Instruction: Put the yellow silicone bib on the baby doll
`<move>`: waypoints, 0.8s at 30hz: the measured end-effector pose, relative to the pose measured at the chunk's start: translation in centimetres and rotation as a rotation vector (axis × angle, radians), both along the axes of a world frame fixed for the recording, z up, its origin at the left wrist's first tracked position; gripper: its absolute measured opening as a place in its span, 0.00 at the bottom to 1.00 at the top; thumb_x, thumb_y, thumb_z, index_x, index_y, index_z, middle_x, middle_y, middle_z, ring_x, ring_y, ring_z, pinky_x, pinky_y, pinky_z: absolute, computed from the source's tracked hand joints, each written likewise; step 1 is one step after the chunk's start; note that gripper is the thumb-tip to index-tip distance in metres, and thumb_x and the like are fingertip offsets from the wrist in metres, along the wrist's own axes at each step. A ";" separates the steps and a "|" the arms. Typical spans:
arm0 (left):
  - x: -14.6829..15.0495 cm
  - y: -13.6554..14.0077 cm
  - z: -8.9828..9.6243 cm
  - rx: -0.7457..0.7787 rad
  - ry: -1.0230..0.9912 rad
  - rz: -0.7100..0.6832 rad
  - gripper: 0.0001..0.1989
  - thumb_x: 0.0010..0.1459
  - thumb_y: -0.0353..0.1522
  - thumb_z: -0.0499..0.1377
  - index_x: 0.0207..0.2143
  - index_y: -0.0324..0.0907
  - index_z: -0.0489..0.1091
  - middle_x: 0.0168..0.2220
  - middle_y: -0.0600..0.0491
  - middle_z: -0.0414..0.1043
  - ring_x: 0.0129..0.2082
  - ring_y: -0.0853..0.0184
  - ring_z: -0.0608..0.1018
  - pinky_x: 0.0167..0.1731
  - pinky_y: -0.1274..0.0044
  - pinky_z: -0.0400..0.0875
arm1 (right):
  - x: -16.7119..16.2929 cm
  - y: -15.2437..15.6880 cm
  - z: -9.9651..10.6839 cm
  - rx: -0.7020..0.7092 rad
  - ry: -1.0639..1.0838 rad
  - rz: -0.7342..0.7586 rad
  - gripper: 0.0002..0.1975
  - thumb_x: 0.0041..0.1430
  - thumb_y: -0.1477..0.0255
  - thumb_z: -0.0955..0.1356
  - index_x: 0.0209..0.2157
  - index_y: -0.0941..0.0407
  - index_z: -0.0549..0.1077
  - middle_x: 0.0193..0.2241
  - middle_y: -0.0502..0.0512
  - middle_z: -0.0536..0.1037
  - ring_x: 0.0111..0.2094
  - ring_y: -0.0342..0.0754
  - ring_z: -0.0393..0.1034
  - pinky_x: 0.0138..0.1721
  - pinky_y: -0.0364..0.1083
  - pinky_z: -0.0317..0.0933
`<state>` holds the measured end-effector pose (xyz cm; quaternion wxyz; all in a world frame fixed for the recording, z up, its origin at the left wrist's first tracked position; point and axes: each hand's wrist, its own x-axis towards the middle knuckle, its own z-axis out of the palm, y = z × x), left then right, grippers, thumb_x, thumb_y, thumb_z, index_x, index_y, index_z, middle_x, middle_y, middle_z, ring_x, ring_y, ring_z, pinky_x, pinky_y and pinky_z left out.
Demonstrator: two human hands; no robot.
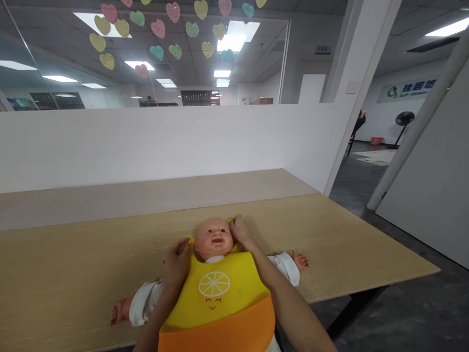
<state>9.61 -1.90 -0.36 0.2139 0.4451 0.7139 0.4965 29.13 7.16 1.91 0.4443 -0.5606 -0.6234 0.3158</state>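
A baby doll (215, 237) lies face up on the wooden table, its arms in white sleeves spread to both sides. Over its chest lies a yellow bib (220, 276) with a lemon-slice face and an orange catch pocket (223, 332). My left hand (178, 261) pinches one neck strap of the bib beside the doll's head. On the head's other side, my right hand (240, 231) grips the other strap, a bit of yellow showing at the fingers. The strap ends behind the neck are hidden.
The wooden table (351, 234) meets a low white wall (164, 146) with a glass panel above it, dotted with heart-shaped notes. To the right are a doorway, a white door (432, 171) and a standing fan (404, 120).
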 end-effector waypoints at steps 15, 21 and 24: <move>0.6 -4.7 3.4 0.162 -0.417 -0.139 0.33 0.33 0.49 0.69 0.40 0.39 0.73 0.37 0.47 0.79 0.38 0.60 0.79 0.34 0.78 0.74 | 0.2 -5.7 3.8 0.284 0.175 0.360 0.20 0.63 0.54 0.57 0.33 0.55 0.69 0.28 0.51 0.71 0.31 0.45 0.65 0.34 0.43 0.57; 1.3 -7.2 5.2 0.236 -0.288 -0.273 0.31 0.42 0.48 0.66 0.44 0.40 0.68 0.39 0.45 0.79 0.41 0.58 0.80 0.39 0.74 0.75 | -2.2 -9.4 6.1 0.180 -0.021 0.788 0.18 0.51 0.55 0.70 0.28 0.57 0.68 0.22 0.46 0.66 0.24 0.40 0.59 0.25 0.39 0.52; 1.2 -7.8 5.8 0.219 -0.118 -0.270 0.32 0.44 0.49 0.64 0.48 0.40 0.66 0.34 0.48 0.79 0.37 0.61 0.81 0.34 0.76 0.75 | -2.3 -9.6 6.4 0.218 0.026 0.862 0.16 0.54 0.57 0.69 0.29 0.57 0.71 0.23 0.46 0.70 0.25 0.40 0.62 0.26 0.39 0.54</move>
